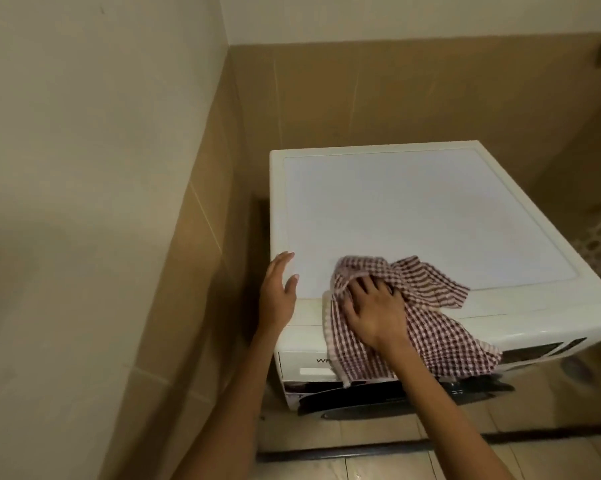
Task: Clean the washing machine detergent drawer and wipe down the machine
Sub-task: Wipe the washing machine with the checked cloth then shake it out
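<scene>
A white front-loading washing machine (pixel 413 202) stands in a tiled corner, its flat top facing me. A red-and-white checked cloth (pixel 427 327) lies bunched on the front edge of the top and hangs down over the control panel. My right hand (pixel 375 311) presses flat on the cloth with fingers spread. My left hand (pixel 277 289) rests at the machine's front left corner, fingers apart, holding nothing. The detergent drawer front (pixel 302 362) at the upper left of the panel is closed, partly covered by the cloth.
Beige tiled walls (pixel 195 271) close in on the left and behind, with a narrow dark gap beside the machine. A perforated white laundry basket (pixel 600 244) stands at the right. The dark door (pixel 378 396) shows below the panel. Tiled floor lies in front.
</scene>
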